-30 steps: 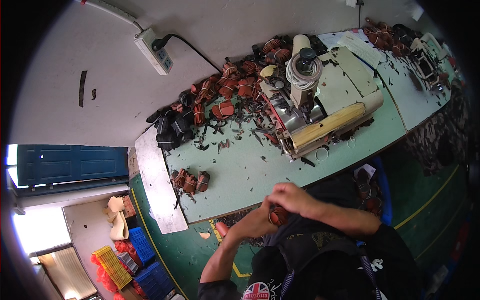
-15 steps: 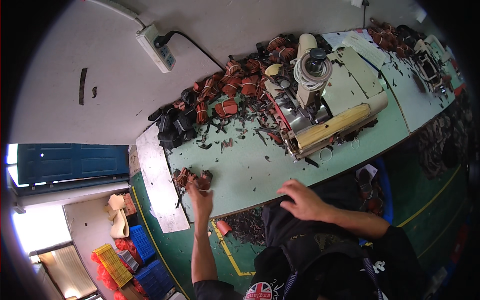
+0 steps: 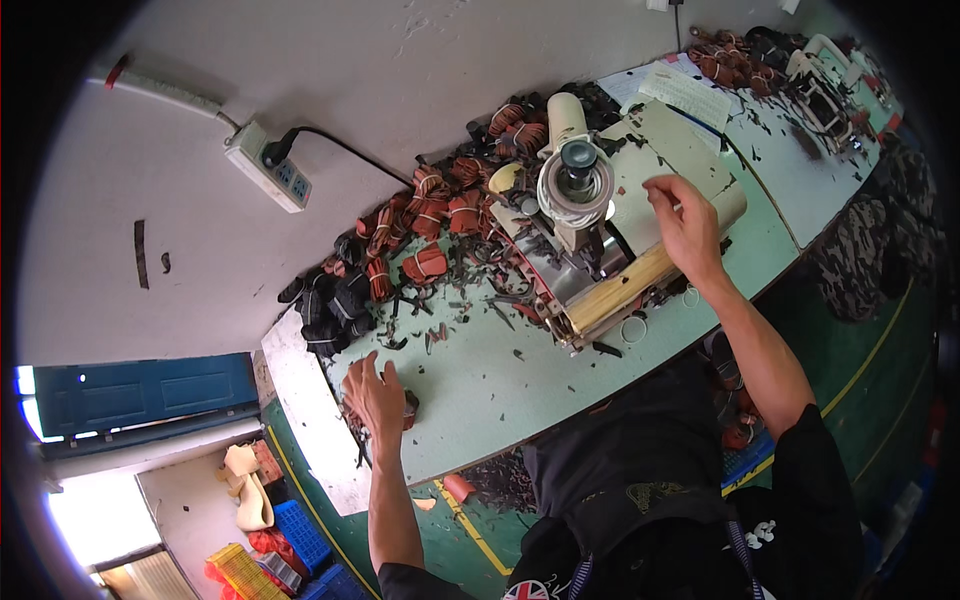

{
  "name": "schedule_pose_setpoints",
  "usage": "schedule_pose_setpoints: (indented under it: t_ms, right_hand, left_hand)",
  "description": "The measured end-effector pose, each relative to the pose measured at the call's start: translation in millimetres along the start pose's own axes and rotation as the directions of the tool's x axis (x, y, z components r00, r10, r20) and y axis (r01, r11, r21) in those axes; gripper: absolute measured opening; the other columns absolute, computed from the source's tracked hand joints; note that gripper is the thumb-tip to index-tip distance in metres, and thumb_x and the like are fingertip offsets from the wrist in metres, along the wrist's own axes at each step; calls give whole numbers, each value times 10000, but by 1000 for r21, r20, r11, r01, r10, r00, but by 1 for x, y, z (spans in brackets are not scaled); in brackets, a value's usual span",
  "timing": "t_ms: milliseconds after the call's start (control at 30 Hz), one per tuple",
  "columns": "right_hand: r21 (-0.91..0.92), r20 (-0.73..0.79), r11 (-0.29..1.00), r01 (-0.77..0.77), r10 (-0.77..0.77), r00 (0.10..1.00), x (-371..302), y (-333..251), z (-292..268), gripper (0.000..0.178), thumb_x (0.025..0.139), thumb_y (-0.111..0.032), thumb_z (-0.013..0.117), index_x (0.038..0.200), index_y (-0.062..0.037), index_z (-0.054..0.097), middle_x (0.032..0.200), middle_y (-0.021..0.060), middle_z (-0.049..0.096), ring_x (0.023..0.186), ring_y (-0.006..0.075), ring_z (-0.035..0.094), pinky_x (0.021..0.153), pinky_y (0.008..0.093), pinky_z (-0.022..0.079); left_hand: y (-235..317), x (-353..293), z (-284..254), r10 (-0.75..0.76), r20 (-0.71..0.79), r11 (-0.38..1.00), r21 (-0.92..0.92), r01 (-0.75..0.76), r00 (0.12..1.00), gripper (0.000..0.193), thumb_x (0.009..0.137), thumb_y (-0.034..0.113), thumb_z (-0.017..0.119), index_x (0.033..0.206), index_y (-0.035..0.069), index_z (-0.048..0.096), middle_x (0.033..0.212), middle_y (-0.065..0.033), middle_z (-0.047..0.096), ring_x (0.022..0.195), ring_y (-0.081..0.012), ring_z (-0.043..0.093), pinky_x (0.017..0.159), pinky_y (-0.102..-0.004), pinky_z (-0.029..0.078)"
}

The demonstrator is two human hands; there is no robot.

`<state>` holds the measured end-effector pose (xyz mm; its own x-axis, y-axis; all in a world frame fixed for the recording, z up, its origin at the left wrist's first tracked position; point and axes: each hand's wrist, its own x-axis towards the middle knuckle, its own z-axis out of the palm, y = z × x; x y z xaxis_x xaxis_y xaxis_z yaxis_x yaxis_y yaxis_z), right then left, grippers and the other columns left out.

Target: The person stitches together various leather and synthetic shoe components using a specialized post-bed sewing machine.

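Down left, left hand [image 3: 375, 398] fingers closed on strap bundle [image 3: 408, 408], right hand [image 3: 685, 222] fingers open over machine [image 3: 600, 240].

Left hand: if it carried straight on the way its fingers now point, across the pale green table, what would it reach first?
Probably the heap of black strap bundles near the wall. The left hand, resting on small brown bundles, points up and slightly left across bare pale green table; depth is uncertain.
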<state>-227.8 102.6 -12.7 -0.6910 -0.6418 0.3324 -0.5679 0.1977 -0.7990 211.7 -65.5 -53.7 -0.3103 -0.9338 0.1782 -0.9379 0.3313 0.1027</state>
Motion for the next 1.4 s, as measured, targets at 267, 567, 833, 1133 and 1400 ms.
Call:
schedule_pose_setpoints:
  t_ms: [267, 567, 833, 1133, 1400]
  right_hand:
    - [-278, -88, 947, 163, -194, 977, -1, 19, 25, 86, 860, -69, 606, 928, -71, 659, 836, 94, 660, 723, 284, 641, 628, 366, 500]
    - [-318, -46, 930, 183, -208, 977, 0, 10, 23, 81, 821, -39, 629, 898, -61, 642, 735, 99, 587, 658, 297, 589, 575, 387, 453]
    - [-323, -32, 929, 180, -201, 979, 3, 6, 22, 79, 807, -28, 635, 881, -53, 642, 717, 97, 571, 634, 292, 574, 558, 383, 444]
    - [-350, -14, 918, 184, -202, 979, 4, 5, 22, 107, 755, -8, 656, 855, -47, 658, 696, 84, 560, 609, 260, 566, 522, 360, 441]
    - [-332, 18, 922, 198, -203, 979, 4, 4, 22, 139, 735, 45, 645, 857, -20, 656, 691, 104, 557, 591, 262, 542, 529, 363, 421]
  left_hand:
    - [103, 110, 37, 294, 113, 842, -501, -201, 949, 243, 855, 187, 643, 1050, 47, 677, 972, -126, 676, 884, -296, 640, 798, -400, 479]
    - [181, 189, 64, 308, 263, 689, -724, -24, 914, 344, 843, 175, 635, 1154, 33, 662, 1053, -145, 706, 925, -223, 687, 837, -344, 524]
    - [236, 247, 81, 609, 71, 589, -707, -391, 790, 640, 742, 66, 678, 1356, 124, 510, 1274, -178, 556, 1129, -287, 582, 960, -371, 476]
    - [294, 274, 94, 783, 215, 598, -518, -612, 583, 764, 669, 32, 659, 1376, 276, 499, 1502, -212, 287, 1216, -500, 467, 1051, -478, 420]
    - [301, 280, 116, 774, 169, 600, -506, -620, 611, 585, 655, 48, 665, 1213, 219, 625, 1521, -198, 260, 1212, -489, 479, 1035, -464, 434]
